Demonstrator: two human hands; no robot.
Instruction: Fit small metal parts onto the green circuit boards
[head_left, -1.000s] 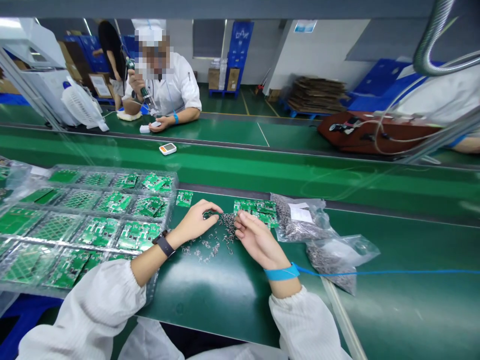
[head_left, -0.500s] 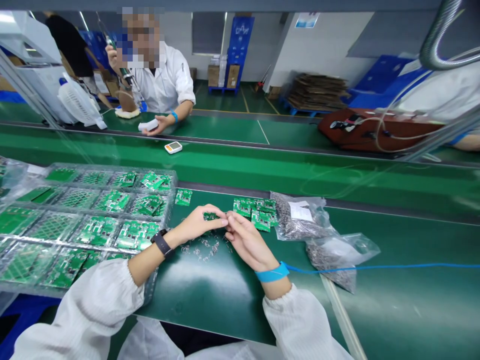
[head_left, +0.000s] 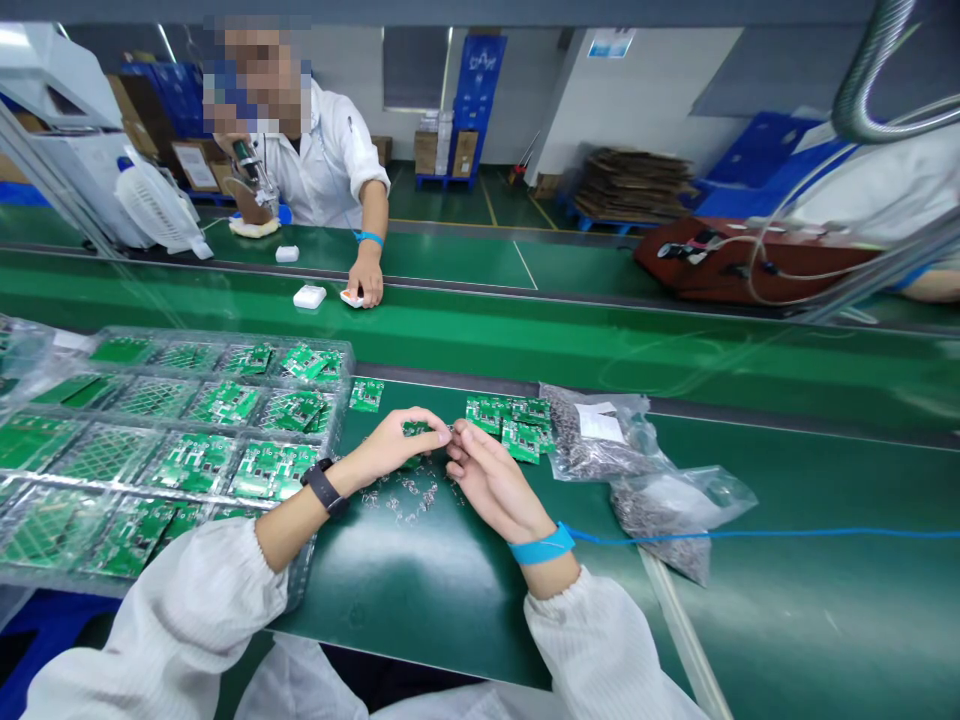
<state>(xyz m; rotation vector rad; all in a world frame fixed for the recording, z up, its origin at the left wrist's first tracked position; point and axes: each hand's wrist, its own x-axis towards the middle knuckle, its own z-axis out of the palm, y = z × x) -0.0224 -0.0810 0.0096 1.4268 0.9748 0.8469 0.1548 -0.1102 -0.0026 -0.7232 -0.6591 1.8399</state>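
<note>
Over the bench, my left hand [head_left: 397,443] and my right hand [head_left: 496,480] meet at their fingertips, thumb and index finger pinched on each. A tiny metal part [head_left: 452,430] shows between them; its shape is too small to make out. Below the hands lies a loose scatter of small bent metal parts [head_left: 409,492] on the green bench top [head_left: 420,590]. Some green circuit board [head_left: 415,428] shows behind my left fingers, partly hidden. Just beyond my right hand is a group of green circuit boards [head_left: 517,425]. A single circuit board [head_left: 366,394] lies past my left hand.
A clear compartment tray [head_left: 341,375] of circuit boards stands at left. Two plastic bags of small metal parts, one farther back [head_left: 592,440] and one nearer [head_left: 667,520], lie at right. A blue cord [head_left: 787,531] runs from my right wristband. A co-worker [head_left: 337,150] sits opposite.
My hands stay nearly in place, with the right fingertips shifting slightly. Across the line, the co-worker has put down a white object and now reaches to the small white-and-orange device.
</note>
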